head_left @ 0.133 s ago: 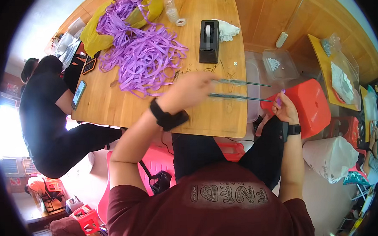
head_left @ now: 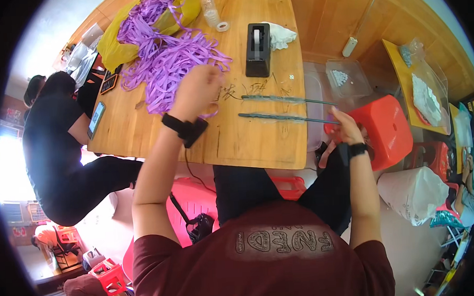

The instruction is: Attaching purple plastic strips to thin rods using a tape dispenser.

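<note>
My left hand reaches across the wooden table and rests on the near edge of a pile of purple ribbon strips. Its fingers are curled under and hidden, and a black band sits on the wrist. Two thin green sticks lie side by side across the table's right part and jut past its edge. My right hand, off the table's right side, grips their near ends. A black watch is on that wrist.
A black tape dispenser, a small tape roll and a white cloth lie at the far end. A yellow bag holds more ribbon. A person in black sits at left by a phone. A red stool stands right.
My left hand has moved left and away from the sticks, onto the purple ribbon pile. My right hand stays on the stick ends.
</note>
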The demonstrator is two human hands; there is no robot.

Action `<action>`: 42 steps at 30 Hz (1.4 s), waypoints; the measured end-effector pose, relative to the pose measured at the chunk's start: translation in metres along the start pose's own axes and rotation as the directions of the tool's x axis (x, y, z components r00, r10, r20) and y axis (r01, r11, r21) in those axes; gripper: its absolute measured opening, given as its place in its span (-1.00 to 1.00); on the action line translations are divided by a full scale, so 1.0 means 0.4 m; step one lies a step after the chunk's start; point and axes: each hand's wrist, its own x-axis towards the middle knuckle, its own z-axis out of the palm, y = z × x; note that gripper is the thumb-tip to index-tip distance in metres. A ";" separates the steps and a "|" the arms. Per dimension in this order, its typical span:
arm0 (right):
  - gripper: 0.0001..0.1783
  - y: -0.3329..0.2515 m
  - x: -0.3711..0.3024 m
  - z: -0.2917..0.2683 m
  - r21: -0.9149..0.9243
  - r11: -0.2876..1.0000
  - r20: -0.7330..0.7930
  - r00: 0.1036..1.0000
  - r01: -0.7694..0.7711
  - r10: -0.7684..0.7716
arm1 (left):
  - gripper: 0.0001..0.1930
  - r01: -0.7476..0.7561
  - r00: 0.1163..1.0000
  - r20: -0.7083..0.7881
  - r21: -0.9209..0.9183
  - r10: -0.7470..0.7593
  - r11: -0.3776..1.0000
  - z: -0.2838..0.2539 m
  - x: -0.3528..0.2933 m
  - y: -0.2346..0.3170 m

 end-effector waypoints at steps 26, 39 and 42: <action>-0.73 -0.011 -0.467 0.340 -0.205 0.792 0.350 0.799 0.575 -0.489 | -0.83 -0.483 0.770 0.364 -0.204 0.524 0.852 0.102 -0.322 0.331; -0.53 -0.138 -0.529 0.147 -0.239 0.727 -0.088 0.731 0.644 -0.677 | -0.77 -0.109 0.930 0.294 -0.354 0.221 0.929 0.038 -0.288 0.285; -0.31 -0.133 -0.561 0.193 -0.259 0.780 0.112 0.820 0.569 -0.561 | -0.77 -0.136 0.883 0.370 -0.390 0.291 0.911 0.091 -0.283 0.319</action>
